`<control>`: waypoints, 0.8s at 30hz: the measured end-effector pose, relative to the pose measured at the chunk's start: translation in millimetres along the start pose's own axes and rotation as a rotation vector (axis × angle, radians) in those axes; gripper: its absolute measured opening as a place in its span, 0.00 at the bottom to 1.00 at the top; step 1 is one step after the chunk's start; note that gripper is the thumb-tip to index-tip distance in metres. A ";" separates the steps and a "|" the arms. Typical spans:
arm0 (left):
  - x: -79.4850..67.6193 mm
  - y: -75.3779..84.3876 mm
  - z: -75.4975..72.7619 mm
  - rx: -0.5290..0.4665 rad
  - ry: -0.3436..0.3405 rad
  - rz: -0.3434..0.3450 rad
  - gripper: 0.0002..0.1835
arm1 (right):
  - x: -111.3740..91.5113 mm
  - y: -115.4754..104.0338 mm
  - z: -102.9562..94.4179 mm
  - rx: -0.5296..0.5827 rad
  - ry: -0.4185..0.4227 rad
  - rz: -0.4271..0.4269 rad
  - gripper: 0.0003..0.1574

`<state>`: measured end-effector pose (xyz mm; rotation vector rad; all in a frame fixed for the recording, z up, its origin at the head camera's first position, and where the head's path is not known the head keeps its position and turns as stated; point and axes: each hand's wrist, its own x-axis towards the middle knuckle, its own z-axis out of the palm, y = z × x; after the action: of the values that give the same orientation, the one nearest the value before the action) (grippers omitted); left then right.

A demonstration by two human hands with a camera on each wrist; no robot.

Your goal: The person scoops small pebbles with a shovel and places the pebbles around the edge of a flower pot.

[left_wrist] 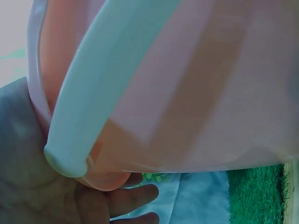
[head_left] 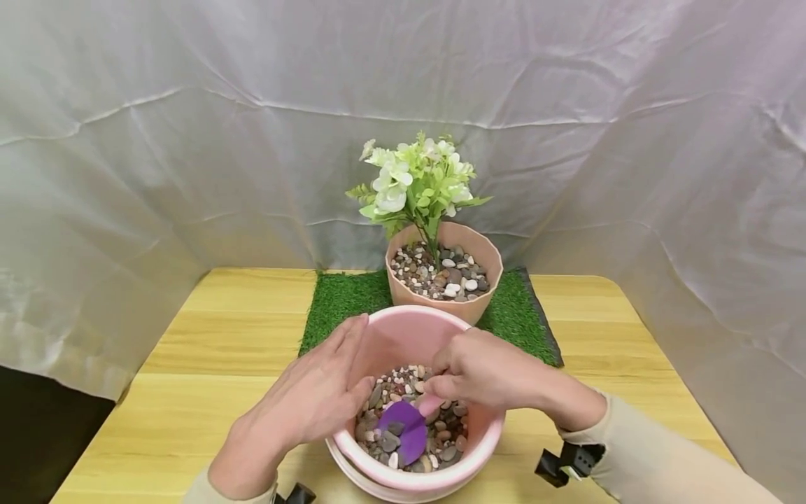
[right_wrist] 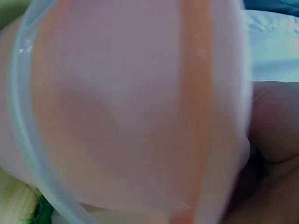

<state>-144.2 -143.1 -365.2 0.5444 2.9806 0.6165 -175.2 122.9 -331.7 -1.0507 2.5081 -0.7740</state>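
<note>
Nearest me on the desk (head_left: 233,336), at twelve o'clock, stands the pink bucket (head_left: 397,343); against it hangs its carrying handle (left_wrist: 107,79). Inside, the purple scoop (head_left: 406,416) lies among the pebbles (head_left: 443,437), its blade towards the bucket's seven o'clock, a few stones on it. I'd guess the scoop is light, slightly flexible plastic, best held by its pink grip; the stones should be hard, smooth and heavy together. My left hand (head_left: 308,402) rests at nine to ten o'clock on the rim, fingers fairly straight; my right hand (head_left: 472,367), at two o'clock, curls round the scoop's grip. Beyond, at twelve o'clock, a planter (head_left: 478,248) with white flowers (head_left: 393,182) sits on green turf (head_left: 349,294).
</note>
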 end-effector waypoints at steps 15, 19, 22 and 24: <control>-0.4 0.9 -0.6 -0.003 -0.001 0.007 0.50 | -19.2 9.3 -18.9 0.162 0.046 0.078 0.14; -0.6 0.8 -0.7 -0.005 -0.003 0.006 0.50 | -26.6 14.8 -20.4 0.230 0.068 0.131 0.16; -0.5 0.7 -0.6 -0.004 0.001 0.011 0.50 | -32.6 17.8 -20.8 0.299 0.078 0.171 0.17; -0.5 0.9 -0.3 -0.003 0.002 0.013 0.50 | -36.9 19.3 -20.5 0.330 0.086 0.183 0.17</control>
<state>-143.5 -142.6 -364.6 0.5641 2.9799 0.6237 -170.5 168.4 -323.7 -0.6801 2.3905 -1.1475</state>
